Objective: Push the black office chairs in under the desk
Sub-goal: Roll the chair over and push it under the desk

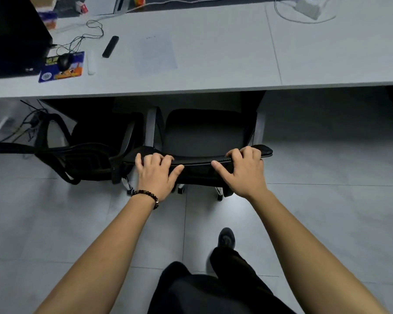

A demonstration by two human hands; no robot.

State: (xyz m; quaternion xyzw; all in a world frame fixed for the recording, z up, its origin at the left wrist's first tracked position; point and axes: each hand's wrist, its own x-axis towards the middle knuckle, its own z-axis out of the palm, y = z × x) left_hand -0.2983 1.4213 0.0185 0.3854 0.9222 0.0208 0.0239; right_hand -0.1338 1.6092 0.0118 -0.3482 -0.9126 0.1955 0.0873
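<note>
Item: black office chair point(204, 132), held by its backrest, in front of the desk point(213, 53).
Detail: the left hand point(156, 175) and right hand point(244, 171) each grasp the backrest's top edge, one toward each end, with fingers curled over the far side and thumbs on the near face. The seat lies beyond the hands, its front under the desk edge. A second black chair point(82, 155) stands close on the left, touched by neither hand.
</note>
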